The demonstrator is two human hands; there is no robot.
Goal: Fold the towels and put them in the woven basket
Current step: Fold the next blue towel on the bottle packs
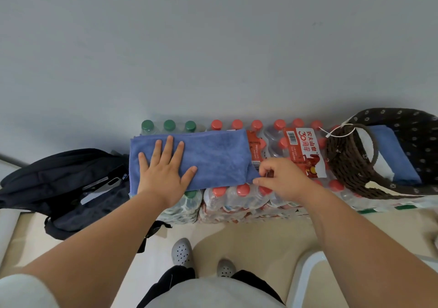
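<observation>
Left hand is pressed flat, fingers spread, on the blue microfibre towel; its near right corner is pinched by right hand. Towel is laid on shrink-wrapped water-bottle packs, long axis left-right. Red pack label is read as "农夫山泉 30周年". Dark brown woven basket, at right, is loaded with a second folded blue towel.

Folding a blue towel on stacked water-bottle packs

The left hand presses flat on the blue towel; the right hand pinches its near right corner. The woven basket sits rightward, holding a folded towel.
</observation>
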